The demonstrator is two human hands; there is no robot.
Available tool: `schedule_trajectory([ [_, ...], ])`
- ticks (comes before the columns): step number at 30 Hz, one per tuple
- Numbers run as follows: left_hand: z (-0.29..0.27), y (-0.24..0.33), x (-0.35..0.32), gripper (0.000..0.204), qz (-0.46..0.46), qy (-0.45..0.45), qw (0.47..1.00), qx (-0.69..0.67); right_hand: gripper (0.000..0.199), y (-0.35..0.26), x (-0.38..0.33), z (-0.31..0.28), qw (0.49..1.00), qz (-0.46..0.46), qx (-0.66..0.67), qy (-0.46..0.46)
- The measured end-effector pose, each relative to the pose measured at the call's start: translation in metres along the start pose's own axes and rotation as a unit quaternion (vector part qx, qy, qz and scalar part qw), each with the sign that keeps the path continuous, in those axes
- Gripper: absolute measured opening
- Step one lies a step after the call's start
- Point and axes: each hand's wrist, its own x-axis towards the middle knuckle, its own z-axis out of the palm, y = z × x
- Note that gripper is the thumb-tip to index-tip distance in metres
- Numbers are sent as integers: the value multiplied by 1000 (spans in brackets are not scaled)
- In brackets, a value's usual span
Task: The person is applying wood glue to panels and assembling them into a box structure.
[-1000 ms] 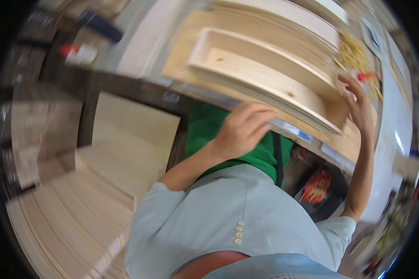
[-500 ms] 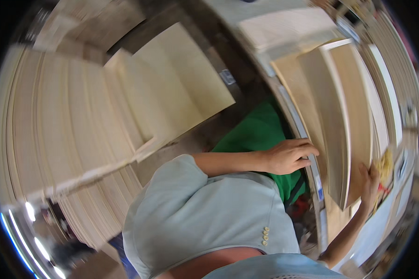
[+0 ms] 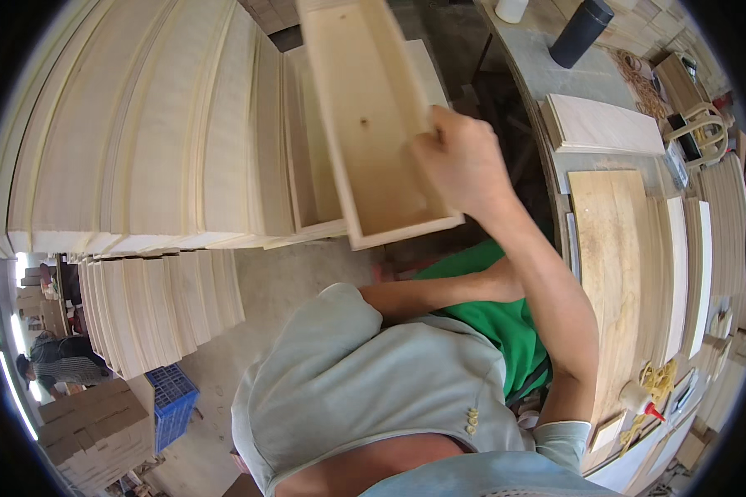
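My right hand [image 3: 462, 161] grips the right wall of a shallow open box of pale wood [image 3: 365, 124], fingers hooked over its edge. The box is held tilted against a big stack of like boxes [image 3: 141, 124] on my left, overlapping the one at the stack's right end [image 3: 307, 166]. My left forearm [image 3: 439, 291] crosses to the right over my green lap. Its hand is hidden behind my right arm.
A workbench [image 3: 555, 74] curves along the right with flat wood panels [image 3: 613, 248], a black cylinder [image 3: 582, 31] and a glue bottle with a red tip [image 3: 638, 399]. Lower left: more stacked boards [image 3: 162, 306], a blue crate [image 3: 170, 406], another person [image 3: 54, 360].
The view has swung from the workbench to the stacks on my left. The box has gone from the bench to the stack in my right hand. My left hand has dropped out of sight.
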Motion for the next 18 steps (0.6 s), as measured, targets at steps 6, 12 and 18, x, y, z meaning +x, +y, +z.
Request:
schedule_trajectory([
  [6,-10,-12,-15,28,10,-8,1000,-1,20,-38,24,97,997,-42,-12,-57],
  [12,-10,-15,-24,25,14,-5,1000,7,23,-47,27,113,996,-68,5,-57],
  [18,-1,-8,-13,25,-45,-10,999,-18,33,-17,29,160,990,-131,42,-4],
])
